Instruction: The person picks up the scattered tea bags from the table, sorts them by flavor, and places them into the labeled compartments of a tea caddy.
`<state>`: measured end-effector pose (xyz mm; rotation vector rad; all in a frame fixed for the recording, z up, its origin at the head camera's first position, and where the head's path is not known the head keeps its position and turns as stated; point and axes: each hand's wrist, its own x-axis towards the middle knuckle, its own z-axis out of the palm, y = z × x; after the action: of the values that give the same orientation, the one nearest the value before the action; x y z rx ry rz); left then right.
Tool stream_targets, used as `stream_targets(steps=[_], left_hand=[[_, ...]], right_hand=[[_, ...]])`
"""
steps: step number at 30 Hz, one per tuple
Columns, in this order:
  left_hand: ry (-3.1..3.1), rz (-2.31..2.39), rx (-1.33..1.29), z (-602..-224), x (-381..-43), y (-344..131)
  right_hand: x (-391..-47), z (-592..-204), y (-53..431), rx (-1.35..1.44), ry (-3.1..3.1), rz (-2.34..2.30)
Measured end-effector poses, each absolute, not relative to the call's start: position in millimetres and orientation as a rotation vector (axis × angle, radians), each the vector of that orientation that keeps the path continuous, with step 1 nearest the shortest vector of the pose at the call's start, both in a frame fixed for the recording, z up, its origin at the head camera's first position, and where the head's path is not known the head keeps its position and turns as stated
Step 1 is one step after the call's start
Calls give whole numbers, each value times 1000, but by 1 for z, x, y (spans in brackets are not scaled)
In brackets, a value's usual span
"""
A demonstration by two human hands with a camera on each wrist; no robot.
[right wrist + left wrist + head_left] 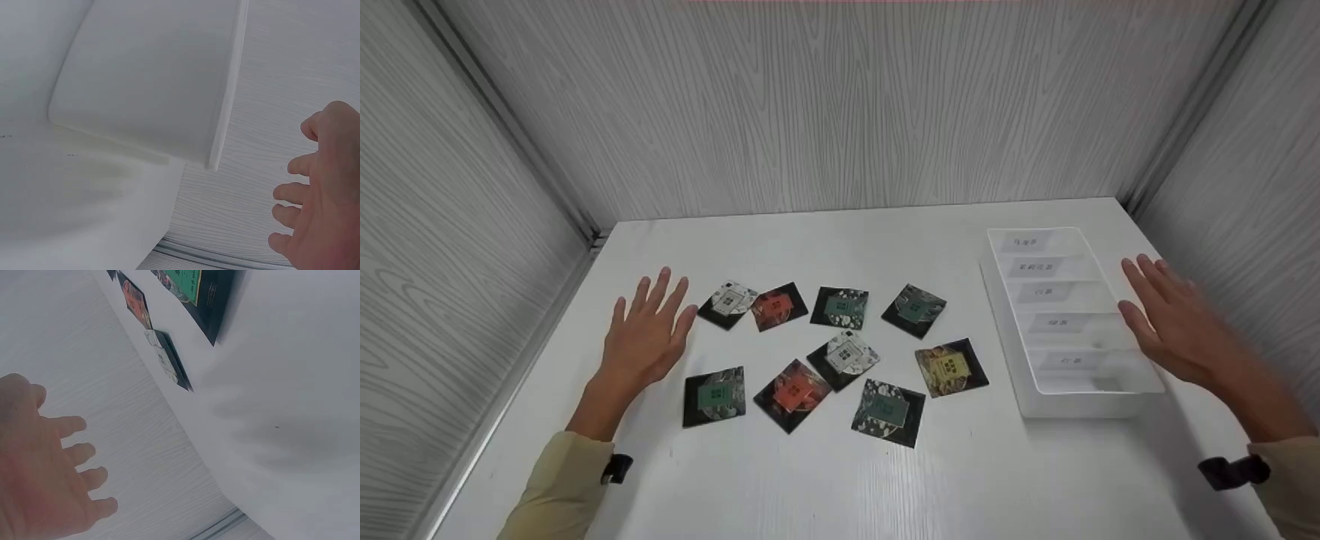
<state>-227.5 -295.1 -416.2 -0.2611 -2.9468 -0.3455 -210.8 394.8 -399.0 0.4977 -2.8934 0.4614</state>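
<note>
My left hand (pixel 643 337) is held with fingers straight and spread, left of the scattered square packets, and holds nothing. Nearest to it are a black-and-white packet (pixel 728 304) and a green-labelled packet (pixel 714 397). My right hand (pixel 1174 322), fingers extended and bare, hovers by the right side of a white divided box (pixel 1011 352), its thumb overlapping the rim in the head view. In the right wrist view the box's side wall (pixel 146 73) stands apart from the fingers. Labels with handwriting mark the box's several compartments.
Other packets lie mid-table: a red one (pixel 793 395), a yellow one (pixel 952 367) and several green ones, one of them at the right (pixel 914 310). Grey wood-grain panels (pixel 840 105) wall the white table (pixel 825 487) at the back and both sides.
</note>
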Motion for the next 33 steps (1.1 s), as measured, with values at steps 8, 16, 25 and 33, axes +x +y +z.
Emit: stream_targets(steps=[8, 16, 25, 33], left_hand=[[-2952, -371, -247, -427, -220, -288], [-2939, -424, -252, -432, -211, -279], [-2958, -469, -259, -437, -204, -268], [-2930, -555, -301, -445, -201, -250]], right_hand=[[-203, -408, 395, 519, -2832, 506], [-199, -415, 395, 501, -2801, 526], [-197, -428, 386, 460, -2805, 558], [-189, -438, 385, 446, -2800, 600]])
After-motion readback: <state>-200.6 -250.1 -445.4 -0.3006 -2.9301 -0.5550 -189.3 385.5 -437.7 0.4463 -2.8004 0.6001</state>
